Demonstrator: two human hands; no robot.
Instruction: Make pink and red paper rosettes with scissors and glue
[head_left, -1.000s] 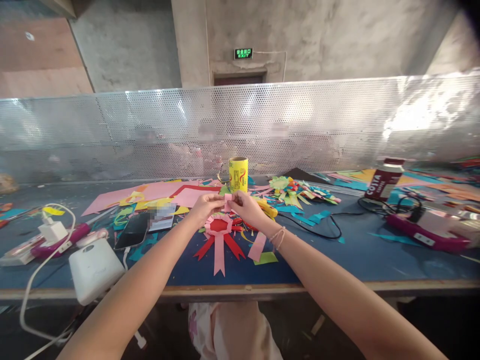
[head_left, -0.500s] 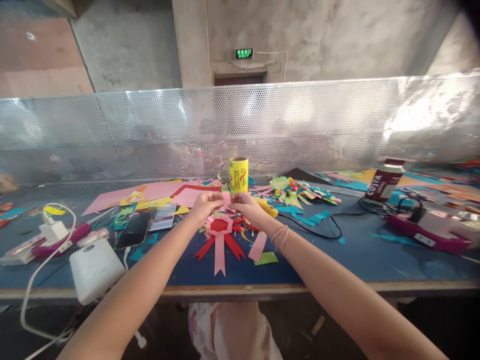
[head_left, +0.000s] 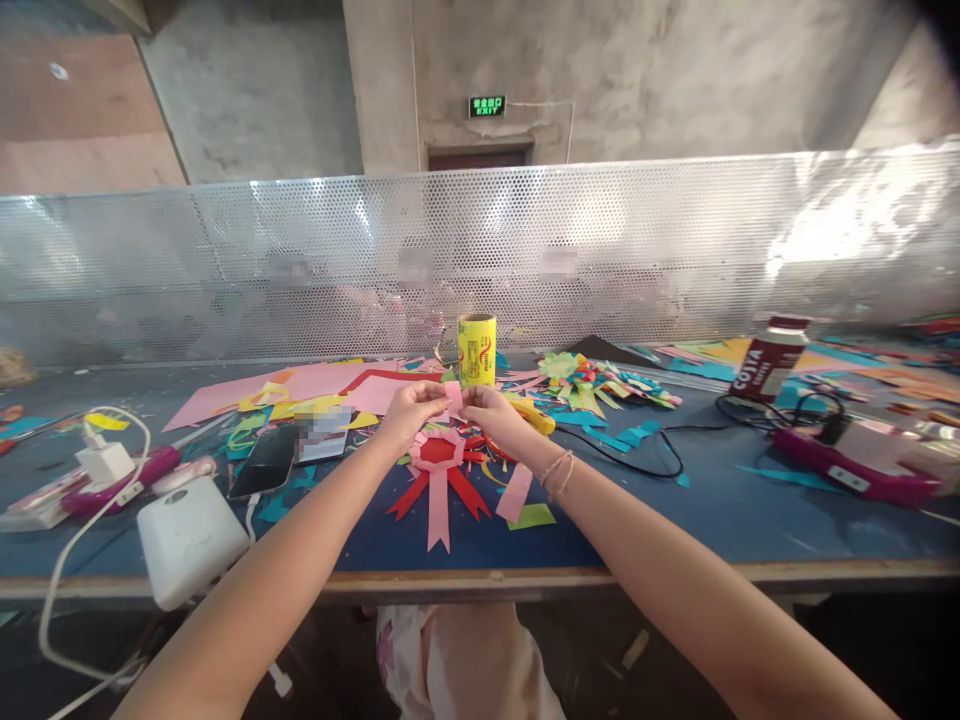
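Observation:
Between my two hands a small piece of pink paper is held up over the table. My left hand pinches its left side, and my right hand pinches its right side. Just below them lies a paper rosette with a red centre, a pink pleated rim and pink and red ribbon tails. A pink paper strip and a green paper piece lie to its right. Behind my hands stands a yellow tube. A yellow-handled tool with a black cord lies beside my right hand, partly hidden.
To the left are a phone, a white power bank and a purple power strip with cables. Finished-looking paper rosettes lie at back right. A bottle stands near another purple power strip. A perforated metal screen borders the back.
Hardly anything differs. Both hands stay in place with the pink paper, which shows slightly more between the fingertips.

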